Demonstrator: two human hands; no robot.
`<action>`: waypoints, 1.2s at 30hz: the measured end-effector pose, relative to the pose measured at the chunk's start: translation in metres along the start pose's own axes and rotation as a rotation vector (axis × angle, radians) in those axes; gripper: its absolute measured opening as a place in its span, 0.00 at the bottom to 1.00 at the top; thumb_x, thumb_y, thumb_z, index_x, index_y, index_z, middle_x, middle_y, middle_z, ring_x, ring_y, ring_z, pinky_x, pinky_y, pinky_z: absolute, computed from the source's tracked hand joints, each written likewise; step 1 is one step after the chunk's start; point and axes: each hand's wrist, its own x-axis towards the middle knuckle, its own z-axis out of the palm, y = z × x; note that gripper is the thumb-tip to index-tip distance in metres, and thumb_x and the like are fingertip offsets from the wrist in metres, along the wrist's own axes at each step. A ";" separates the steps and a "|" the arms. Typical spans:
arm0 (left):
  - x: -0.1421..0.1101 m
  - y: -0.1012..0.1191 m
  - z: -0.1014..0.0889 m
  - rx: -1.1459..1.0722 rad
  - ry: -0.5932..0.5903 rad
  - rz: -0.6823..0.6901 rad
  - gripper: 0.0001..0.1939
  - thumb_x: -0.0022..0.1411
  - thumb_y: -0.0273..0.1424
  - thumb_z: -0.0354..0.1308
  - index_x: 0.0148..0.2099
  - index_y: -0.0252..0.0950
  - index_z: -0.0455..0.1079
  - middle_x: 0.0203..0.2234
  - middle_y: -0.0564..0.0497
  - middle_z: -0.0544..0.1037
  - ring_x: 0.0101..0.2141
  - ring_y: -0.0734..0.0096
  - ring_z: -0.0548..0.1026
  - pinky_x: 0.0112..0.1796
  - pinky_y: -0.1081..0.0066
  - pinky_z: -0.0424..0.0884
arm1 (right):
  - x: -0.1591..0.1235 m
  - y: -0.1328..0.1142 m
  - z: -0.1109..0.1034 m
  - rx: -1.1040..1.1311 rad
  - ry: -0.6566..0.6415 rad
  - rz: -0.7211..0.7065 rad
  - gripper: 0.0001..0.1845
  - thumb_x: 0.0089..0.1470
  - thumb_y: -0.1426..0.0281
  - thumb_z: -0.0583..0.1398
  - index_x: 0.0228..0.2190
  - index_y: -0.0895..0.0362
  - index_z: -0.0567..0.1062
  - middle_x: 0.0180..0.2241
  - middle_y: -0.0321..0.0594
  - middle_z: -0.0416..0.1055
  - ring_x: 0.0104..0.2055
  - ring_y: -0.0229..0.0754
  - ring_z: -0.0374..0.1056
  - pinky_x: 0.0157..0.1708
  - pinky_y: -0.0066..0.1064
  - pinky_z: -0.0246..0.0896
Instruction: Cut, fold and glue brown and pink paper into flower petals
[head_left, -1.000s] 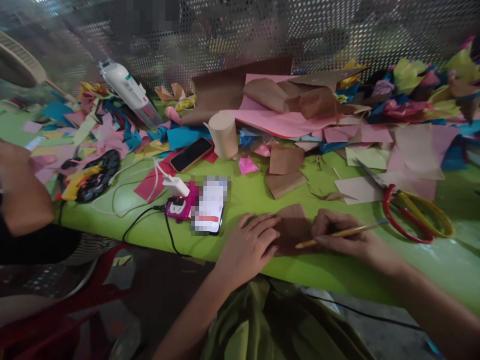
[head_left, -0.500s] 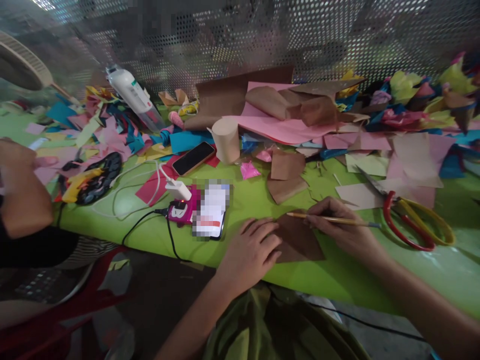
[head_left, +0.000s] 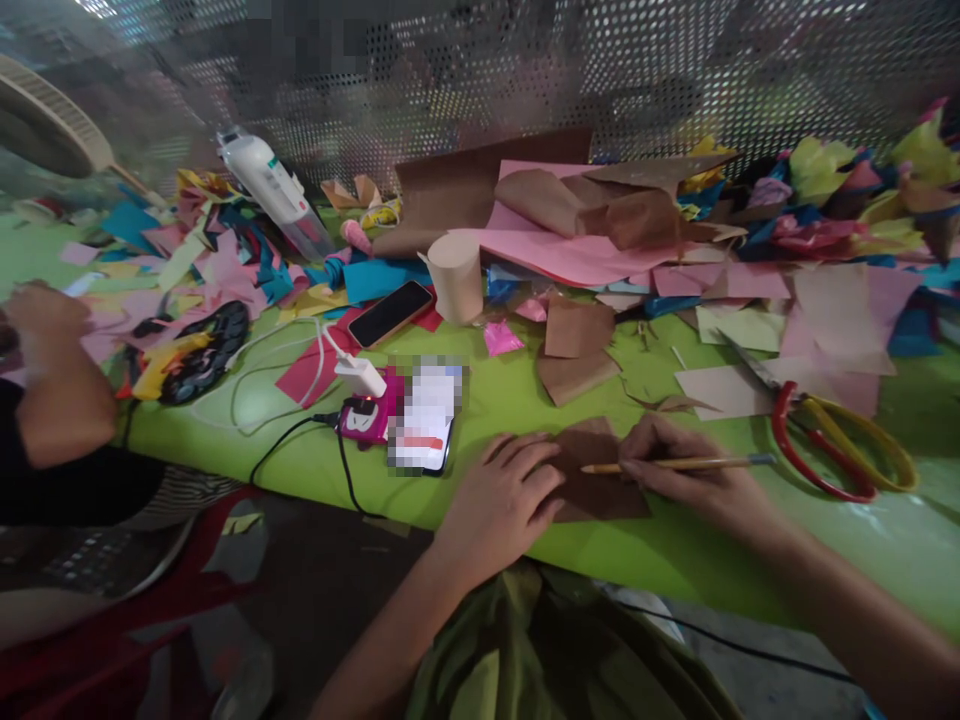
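A piece of brown paper (head_left: 592, 490) lies flat near the table's front edge. My left hand (head_left: 510, 490) rests open on its left side, fingers stretched out. In my right hand (head_left: 667, 460) is a pencil (head_left: 720, 462), pinched close to its tip, which points left over the paper; whether the tip touches it I cannot tell. Part of the paper is hidden under both hands. Scissors (head_left: 795, 400) with one red and one yellow handle lie just right of my right hand. Two more brown paper pieces (head_left: 577, 350) lie beyond the paper.
A lit phone (head_left: 427, 430) lies beside a pink power strip (head_left: 367, 420) with a charger and cables. A dark phone (head_left: 390, 312) and a beige paper cup (head_left: 455, 280) stand behind. Coloured paper scraps, a white bottle (head_left: 270, 185) and another person's arm (head_left: 60, 380) are further left.
My right hand and the pencil have shifted slightly down and toward me, uncovering the paper's far corner. My left hand stays in place. The other person's hand at left has moved slightly.
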 end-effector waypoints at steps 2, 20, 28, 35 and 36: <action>0.000 -0.001 0.001 -0.004 0.004 0.007 0.07 0.68 0.31 0.59 0.48 0.38 0.70 0.55 0.48 0.76 0.58 0.61 0.71 0.60 0.56 0.66 | -0.003 -0.002 -0.001 0.005 -0.073 0.024 0.19 0.54 0.52 0.64 0.23 0.53 0.71 0.22 0.35 0.68 0.23 0.39 0.62 0.22 0.30 0.57; -0.003 0.002 0.001 0.024 0.026 -0.001 0.08 0.68 0.31 0.59 0.49 0.38 0.72 0.53 0.47 0.77 0.56 0.60 0.73 0.59 0.57 0.67 | 0.009 -0.001 0.005 0.105 0.160 0.018 0.22 0.50 0.48 0.68 0.27 0.53 0.73 0.26 0.38 0.73 0.28 0.41 0.68 0.27 0.31 0.63; -0.014 0.003 0.001 -0.032 0.021 -0.026 0.13 0.68 0.31 0.61 0.53 0.37 0.69 0.56 0.49 0.76 0.60 0.62 0.70 0.61 0.58 0.64 | 0.015 0.014 0.011 0.054 0.220 -0.004 0.24 0.49 0.44 0.66 0.28 0.52 0.74 0.26 0.37 0.73 0.27 0.41 0.67 0.25 0.32 0.63; -0.015 0.001 0.001 -0.040 0.015 -0.021 0.09 0.66 0.31 0.63 0.48 0.38 0.70 0.56 0.50 0.77 0.60 0.63 0.70 0.61 0.57 0.64 | 0.014 0.010 0.009 -0.013 0.186 -0.004 0.25 0.50 0.43 0.65 0.26 0.52 0.74 0.25 0.38 0.72 0.27 0.42 0.66 0.26 0.33 0.62; -0.015 0.001 0.001 -0.045 0.018 -0.017 0.10 0.66 0.31 0.63 0.49 0.38 0.70 0.56 0.51 0.77 0.60 0.63 0.70 0.61 0.57 0.64 | 0.014 0.008 0.009 -0.022 0.179 -0.005 0.25 0.50 0.43 0.65 0.26 0.52 0.73 0.25 0.38 0.72 0.26 0.41 0.65 0.25 0.32 0.61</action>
